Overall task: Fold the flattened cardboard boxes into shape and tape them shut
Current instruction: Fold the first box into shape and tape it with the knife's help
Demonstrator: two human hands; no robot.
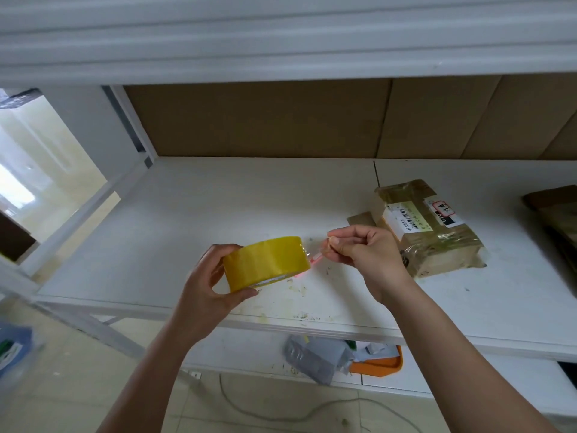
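From the head view, one roll of yellow tape [266,263] is counted, held up over the white shelf board [193,220] near the frame's centre. One taped parcel [431,228] with printed labels is seen lying on the board at about three o'clock from the roll, well apart from it. A second brown cardboard item [555,220] is cut off by the right edge, so its shape cannot be made out. Brown cardboard sheets [312,120] are stood along the back of the shelf at twelve o'clock; at least three panels are counted, with the rightmost cropped.

Two bare hands are in play. The roll is gripped by the left hand [206,282], thumb curled under its lower edge and fingers wrapped over the far rim at nine o'clock of the roll. The right hand [365,254] is raised at three o'clock of the roll, its fingers curled, and the loose tape end [317,254] is pinched between thumb and fingertips. A short clear strip is stretched from the roll to that pinch; it is nearly transparent and hard to trace.

Below the board, at six o'clock, a grey plastic bag [312,354] and an orange tray [381,364] are partly hidden by the shelf edge.
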